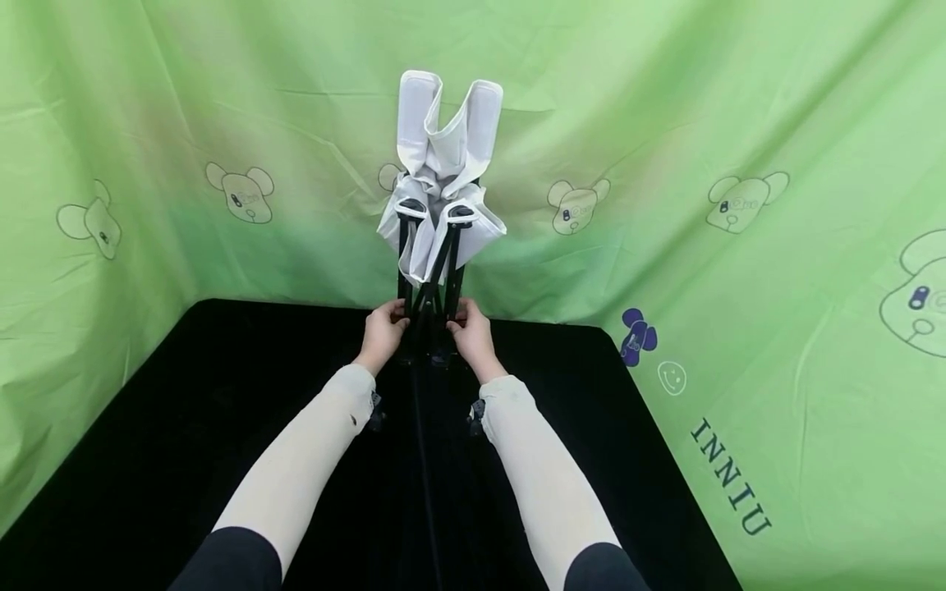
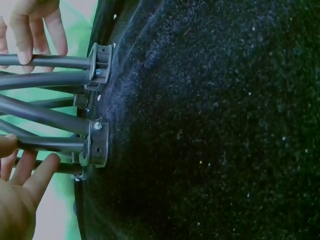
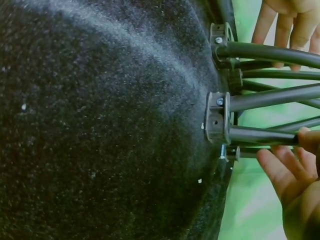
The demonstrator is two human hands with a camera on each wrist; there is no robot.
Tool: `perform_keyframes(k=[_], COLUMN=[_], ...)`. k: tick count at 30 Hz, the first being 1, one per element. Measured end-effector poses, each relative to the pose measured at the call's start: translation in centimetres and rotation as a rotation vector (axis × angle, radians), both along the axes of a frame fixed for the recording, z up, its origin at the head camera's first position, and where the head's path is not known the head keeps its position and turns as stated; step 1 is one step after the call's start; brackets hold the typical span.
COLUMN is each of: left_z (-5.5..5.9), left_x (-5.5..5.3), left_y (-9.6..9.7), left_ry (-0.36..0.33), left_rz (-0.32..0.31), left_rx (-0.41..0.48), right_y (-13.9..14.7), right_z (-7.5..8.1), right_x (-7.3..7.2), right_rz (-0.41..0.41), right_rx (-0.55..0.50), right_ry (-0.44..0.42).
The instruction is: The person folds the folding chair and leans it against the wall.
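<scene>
A folded camping chair with white fabric (image 1: 443, 148) and black tube legs (image 1: 452, 275) stands upright near the far edge of the black-covered table. My left hand (image 1: 383, 332) grips a leg tube low on the left side, thumb on the near side. On the opposite side, my right hand (image 1: 474, 332) holds another leg the same way. Plastic feet (image 2: 97, 145) join the tubes and rest on the dark cloth in the left wrist view. The right wrist view shows a similar foot (image 3: 217, 117) near my right thumb. The legs are bunched close together, crossing in the middle.
Dark fuzzy cloth (image 1: 281, 460) covers the table, with a seam running down its middle. Green curtains (image 1: 310, 164) printed with bear heads hang close behind the chair and along both sides. A small black device sits at each wrist.
</scene>
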State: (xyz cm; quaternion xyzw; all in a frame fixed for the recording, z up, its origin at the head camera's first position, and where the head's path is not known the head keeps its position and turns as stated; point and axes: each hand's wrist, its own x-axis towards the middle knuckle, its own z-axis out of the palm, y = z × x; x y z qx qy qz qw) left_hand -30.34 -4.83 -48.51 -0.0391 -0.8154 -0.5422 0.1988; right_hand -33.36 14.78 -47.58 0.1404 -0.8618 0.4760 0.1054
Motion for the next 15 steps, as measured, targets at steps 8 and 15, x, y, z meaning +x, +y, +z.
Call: perform_keyframes(k=[8,15], left_z=[-0.08,0.14], left_x=[0.39,0.46], left_y=[-0.36,-0.47], left_ry=[-0.047,-0.036], left_rz=[-0.013,-0.02], left_rx=[0.04,0.055], right_y=[0.14,0.3], right_z=[-0.24,0.06], right_x=[0.22,0.36], right_rz=[-0.01,-0.019], right_rx=[0.043,0.037], right_ry=[-0.011,0.022])
